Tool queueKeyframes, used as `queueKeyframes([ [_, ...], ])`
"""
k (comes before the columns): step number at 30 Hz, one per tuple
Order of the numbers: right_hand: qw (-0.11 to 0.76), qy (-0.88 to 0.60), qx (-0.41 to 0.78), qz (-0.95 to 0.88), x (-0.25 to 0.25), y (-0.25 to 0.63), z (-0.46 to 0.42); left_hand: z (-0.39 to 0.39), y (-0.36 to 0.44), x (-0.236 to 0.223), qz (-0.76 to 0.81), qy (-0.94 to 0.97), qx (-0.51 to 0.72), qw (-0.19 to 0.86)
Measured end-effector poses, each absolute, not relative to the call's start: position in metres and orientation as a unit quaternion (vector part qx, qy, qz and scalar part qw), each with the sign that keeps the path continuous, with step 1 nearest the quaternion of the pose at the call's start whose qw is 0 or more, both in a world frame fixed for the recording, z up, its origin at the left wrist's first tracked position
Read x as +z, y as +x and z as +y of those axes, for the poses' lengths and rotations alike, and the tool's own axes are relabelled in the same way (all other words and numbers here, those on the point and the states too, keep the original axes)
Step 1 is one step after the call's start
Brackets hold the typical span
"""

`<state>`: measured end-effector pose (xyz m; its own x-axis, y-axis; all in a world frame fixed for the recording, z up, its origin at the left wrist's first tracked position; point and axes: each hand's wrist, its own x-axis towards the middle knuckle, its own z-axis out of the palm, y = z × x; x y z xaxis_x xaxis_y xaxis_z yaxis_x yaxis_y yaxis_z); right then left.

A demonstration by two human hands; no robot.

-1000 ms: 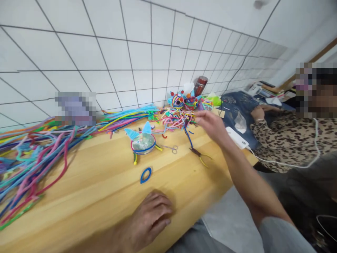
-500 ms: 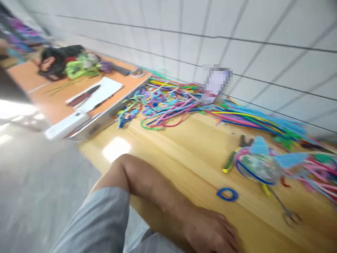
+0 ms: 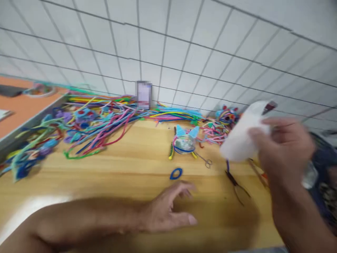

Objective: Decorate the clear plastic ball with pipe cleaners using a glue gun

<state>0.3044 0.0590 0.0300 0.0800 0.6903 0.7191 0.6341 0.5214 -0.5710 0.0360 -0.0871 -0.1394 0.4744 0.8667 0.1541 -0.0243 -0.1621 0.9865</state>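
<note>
My right hand (image 3: 286,147) is closed on a blurred white cylinder-shaped thing (image 3: 242,135), held up over the right part of the table. Its exact kind I cannot make out. My left hand (image 3: 171,207) hovers low over the wood, thumb and fingers apart and holding nothing. Just beyond its fingers lies a blue pipe-cleaner loop (image 3: 176,173). Farther back is a clear round ornament (image 3: 184,143) with light-blue ears and a blue and pink rim. Yellow-tipped handles (image 3: 171,151) stick out from beneath it. Scissors (image 3: 207,162) and pliers (image 3: 234,181) lie to its right.
Bundles of coloured pipe cleaners (image 3: 105,126) run along the tiled wall (image 3: 147,45). A phone (image 3: 144,95) leans there. Decorated balls (image 3: 228,114) and cut pieces (image 3: 213,135) lie at the back right. An orange table (image 3: 15,116) adjoins on the left.
The view swung left, then back right. My right hand, empty-looking over the cut pieces earlier, now holds the white cylinder-shaped thing. My left hand has lifted and spread its fingers.
</note>
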Motion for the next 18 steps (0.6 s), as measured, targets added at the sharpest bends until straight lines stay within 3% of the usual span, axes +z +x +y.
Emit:
queueKeyframes([
  [5,0.481,-0.450,0.330,-0.676,0.009,0.247,-0.044,-0.077,0.038,-0.104,0.263,0.450,0.493,0.697],
  [10,0.511,-0.433,0.452,-0.589,0.007,0.237,-0.063,-0.078,0.036,-0.065,0.201,0.296,0.393,0.847],
  [14,0.535,-0.417,0.568,-0.466,-0.007,0.251,-0.075,-0.085,0.034,-0.048,0.283,0.262,0.397,0.833],
  [18,0.496,-0.436,0.675,-0.328,-0.039,0.249,-0.103,-0.088,0.037,-0.042,0.355,0.285,0.433,0.778],
])
